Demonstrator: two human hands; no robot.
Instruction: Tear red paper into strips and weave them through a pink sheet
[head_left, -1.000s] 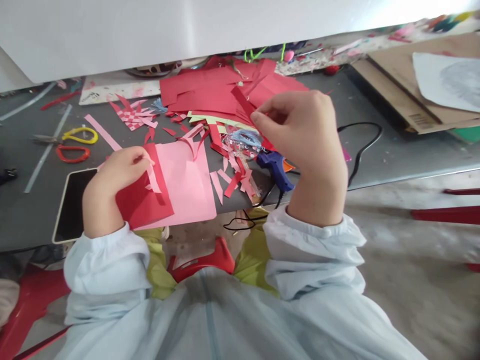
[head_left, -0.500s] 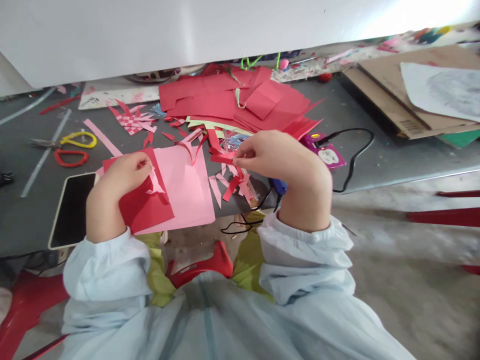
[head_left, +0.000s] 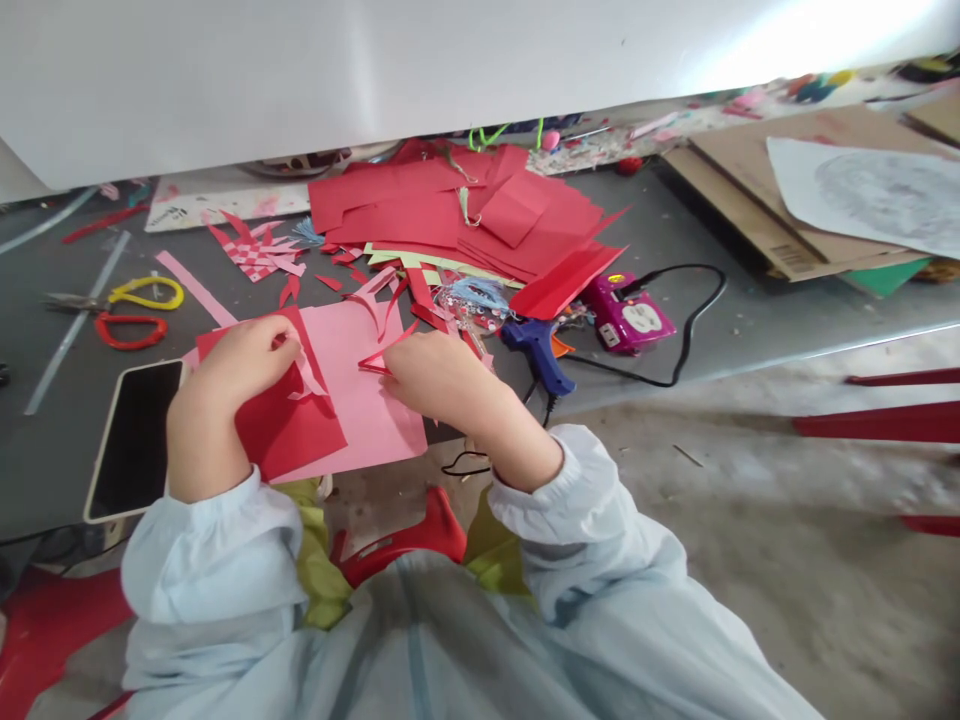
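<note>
My left hand (head_left: 251, 365) is closed in a pinch on a curled pink paper strip (head_left: 307, 380), held over a red sheet (head_left: 300, 435). That sheet lies across a larger pink sheet (head_left: 367, 425) at the table's front edge. Over the right part of the pink sheet, my right hand (head_left: 435, 370) is closed on a narrow red paper strip (head_left: 373, 361), whose pointed end sticks out to the left. The fingertips of the right hand are partly hidden. Behind the hands lies a small woven red-and-pink paper piece (head_left: 259, 255) with loose strip ends.
Yellow-and-red-handled scissors (head_left: 131, 308) and a phone (head_left: 135, 440) lie on the left. Red sheets (head_left: 412, 218) spread at the back. A blue glue gun (head_left: 540, 352) and a magenta box (head_left: 634, 318) with a black cable are on the right, near stacked cardboard (head_left: 720, 215).
My right hand has come down and left from above the red sheets to the pink sheet, carrying the red strip. My left hand has barely moved and keeps its pink strip.
</note>
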